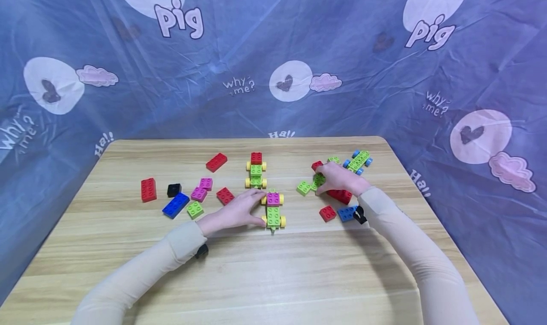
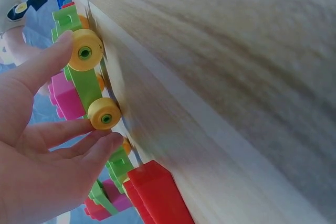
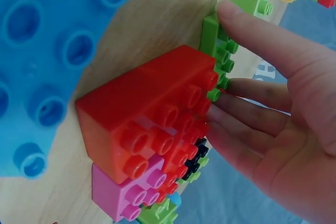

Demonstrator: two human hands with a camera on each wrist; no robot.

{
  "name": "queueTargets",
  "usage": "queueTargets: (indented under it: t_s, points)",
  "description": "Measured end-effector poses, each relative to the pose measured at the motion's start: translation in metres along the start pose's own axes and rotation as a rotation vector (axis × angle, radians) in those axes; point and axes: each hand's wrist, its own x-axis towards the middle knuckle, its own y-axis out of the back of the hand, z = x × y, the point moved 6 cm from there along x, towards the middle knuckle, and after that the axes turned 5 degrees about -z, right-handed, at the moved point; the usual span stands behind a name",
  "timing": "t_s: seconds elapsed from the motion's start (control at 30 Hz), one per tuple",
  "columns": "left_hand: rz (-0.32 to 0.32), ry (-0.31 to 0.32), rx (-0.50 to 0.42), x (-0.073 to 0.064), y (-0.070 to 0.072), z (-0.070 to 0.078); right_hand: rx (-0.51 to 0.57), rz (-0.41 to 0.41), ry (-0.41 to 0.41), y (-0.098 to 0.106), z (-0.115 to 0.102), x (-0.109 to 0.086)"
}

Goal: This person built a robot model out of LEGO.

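My left hand [image 1: 239, 210] is at the left side of a green toy car [image 1: 273, 216] with yellow wheels and a pink brick [image 1: 273, 199] on it. In the left wrist view its thumb touches one yellow wheel [image 2: 86, 51], and its fingertips lie by the other wheel [image 2: 105, 114]. The fingers are fairly straight. My right hand [image 1: 339, 176] is among bricks at the right; thumb and index finger pinch a green brick [image 3: 210, 35] at its two ends. Beside those fingers stands a large red brick [image 3: 152, 103], with a pink brick [image 3: 126, 192] beyond it.
Behind the car stands another yellow-wheeled car [image 1: 256, 170] with a red brick on top. A blue-wheeled green base [image 1: 359, 161] is at the back right. Loose bricks lie left, among them a blue brick [image 1: 175, 205], a black brick [image 1: 174, 190] and a red brick [image 1: 148, 190].
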Motion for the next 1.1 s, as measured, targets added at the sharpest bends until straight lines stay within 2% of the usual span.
queueTargets:
  t_s: [0.27, 0.6, 0.93, 1.1]
  points:
    - [0.006, -0.003, 0.001, 0.000, 0.001, 0.000, -0.003, -0.008, 0.016, 0.000, 0.000, 0.000]
    - [0.003, -0.005, 0.001, 0.000, 0.000, -0.001, 0.033, 0.044, 0.038, 0.015, -0.005, -0.016]
    - [0.001, -0.002, -0.004, 0.000, 0.000, -0.001, 0.051, 0.146, 0.218, 0.028, -0.046, -0.031]
    - [0.005, 0.000, -0.008, 0.000, 0.000, -0.002, 0.025, 0.137, 0.269, 0.025, -0.068, -0.032]
